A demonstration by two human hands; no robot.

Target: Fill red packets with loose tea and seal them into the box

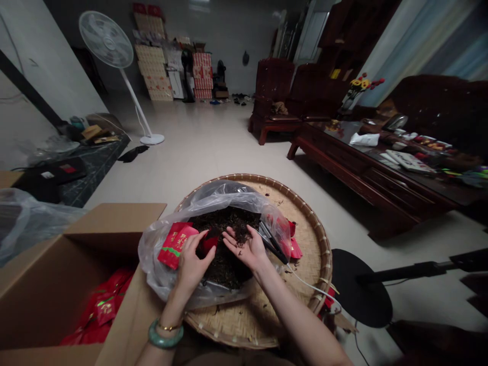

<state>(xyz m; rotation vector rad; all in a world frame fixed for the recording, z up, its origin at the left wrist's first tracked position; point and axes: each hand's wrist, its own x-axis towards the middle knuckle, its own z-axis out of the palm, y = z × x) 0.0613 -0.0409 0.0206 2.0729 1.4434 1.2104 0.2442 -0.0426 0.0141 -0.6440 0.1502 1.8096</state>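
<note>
A clear plastic bag (160, 284) full of dark dried tea leaves (224, 272) lies open on a round woven bamboo tray (305, 218). My left hand (192, 262) has its thumb and fingers around a small red packet (208, 245), whose dark mouth faces my right hand. Palm up over the leaves, my right hand (247, 249) is cupped with a small heap of tea leaves in it. Flat red packets (175, 245) with gold print lie beside my left hand. A black and silver clamp-like tool (272, 241) with a white cord rests right of my right hand.
At left, an open cardboard box (34, 295) holds several red packets (104, 307). More red packets (295, 246) lie on the tray's right side. A black round stand base (360, 287) is on the right floor. Beyond are a wooden table (354, 168) and a white fan (129, 89).
</note>
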